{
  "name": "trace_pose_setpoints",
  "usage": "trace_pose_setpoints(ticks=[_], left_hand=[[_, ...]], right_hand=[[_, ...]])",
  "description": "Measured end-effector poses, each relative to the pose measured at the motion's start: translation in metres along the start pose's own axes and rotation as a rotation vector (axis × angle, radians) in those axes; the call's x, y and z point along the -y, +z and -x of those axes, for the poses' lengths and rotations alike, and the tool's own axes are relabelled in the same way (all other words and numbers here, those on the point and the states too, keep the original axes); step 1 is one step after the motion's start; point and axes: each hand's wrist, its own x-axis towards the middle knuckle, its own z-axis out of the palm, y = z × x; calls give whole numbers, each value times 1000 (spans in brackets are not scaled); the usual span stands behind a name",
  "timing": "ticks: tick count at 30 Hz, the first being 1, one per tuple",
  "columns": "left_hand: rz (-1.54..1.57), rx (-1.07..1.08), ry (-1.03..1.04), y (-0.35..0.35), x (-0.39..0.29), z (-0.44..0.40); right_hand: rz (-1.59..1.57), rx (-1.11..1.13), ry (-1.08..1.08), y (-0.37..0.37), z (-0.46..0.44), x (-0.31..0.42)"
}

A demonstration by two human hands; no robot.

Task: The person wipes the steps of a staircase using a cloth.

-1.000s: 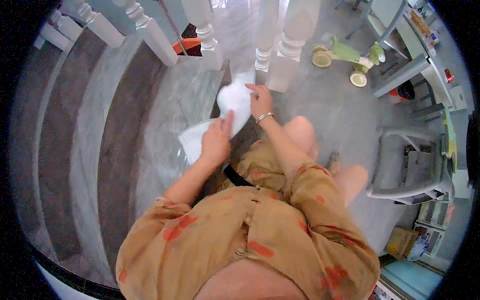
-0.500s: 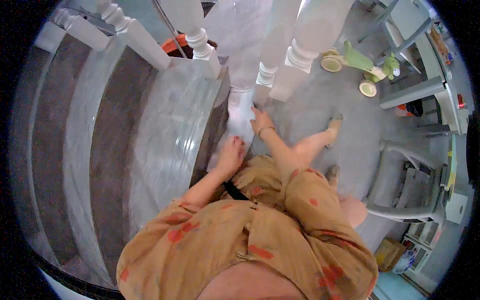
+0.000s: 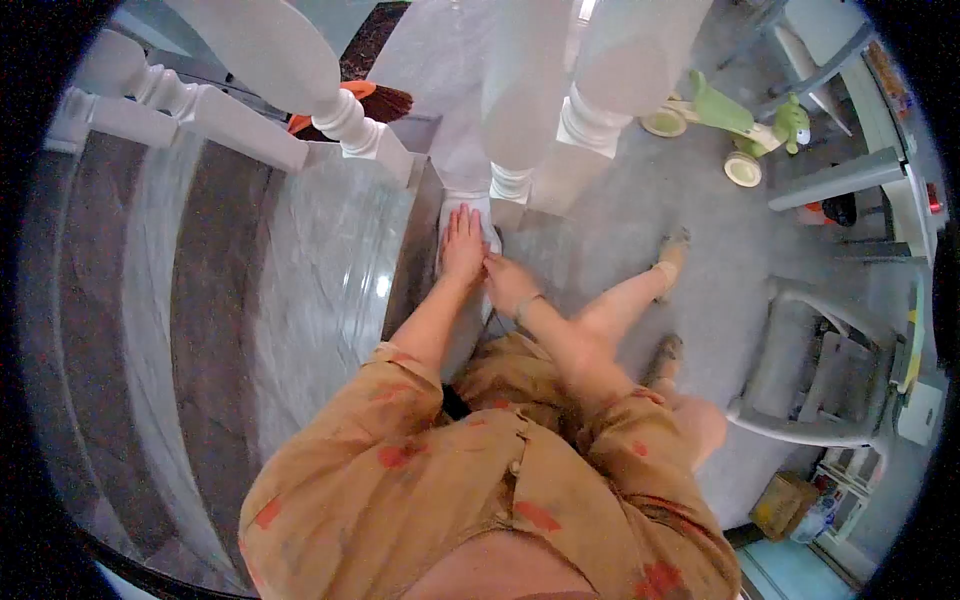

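Two hands and one cloth at centre; five balusters, three at upper left and two at upper middle; one broom at upper left; one ride-on toy and one chair at upper right; another chair and one box at lower right; two shoes right of centre.

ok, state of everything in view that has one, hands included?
Left hand: palm down on cloth, fingers extended
Right hand: at cloth's edge, grip unclear
White cloth: spread beside the step, partly covered
Ride-on toy: upright on its wheels
Broom: partly hidden behind baluster
Shoes: worn
Cardboard box: open or closed, can't tell
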Motion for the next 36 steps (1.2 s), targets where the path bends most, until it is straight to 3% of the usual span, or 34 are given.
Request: trace_pose_setpoints(ticks=[2,5,9,11,15,20,23,25,27,29,31,35,36], left_hand=[[-48,-62,277,5,27,-3],[-132,-51,301,2,32,-10],[-126,-72,306,-5,25,-37],[-178,-45,312,-5,25,-45],[-132,-104,262,5,21,-21],[-33,-100,311,7,0,73],[-19,-31,428,16,-25,99],[-33,22,497,23,-43,102],[94,-73,576,29,-61,79],[12,-79,585,40,-79,46],[51,-150,523,43,-96,16],[5,-301,431,75,-105,-27],[-11,-295,426,75,-107,-26]], right_hand=[[119,237,127,10,-18,13],[99,33,182,31,-26,17],[205,41,217,21,-39,10],[223,-85,133,25,-42,1],[323,-48,131,37,-31,-6],[211,222,310,11,41,32],[191,371,282,-7,55,18],[155,318,389,3,63,-14],[115,-57,340,-3,66,-39],[179,-66,340,-13,56,-59],[-44,-336,188,-22,46,-75],[-167,-374,162,-26,4,-101],[-25,-429,80,-24,-6,-114]])
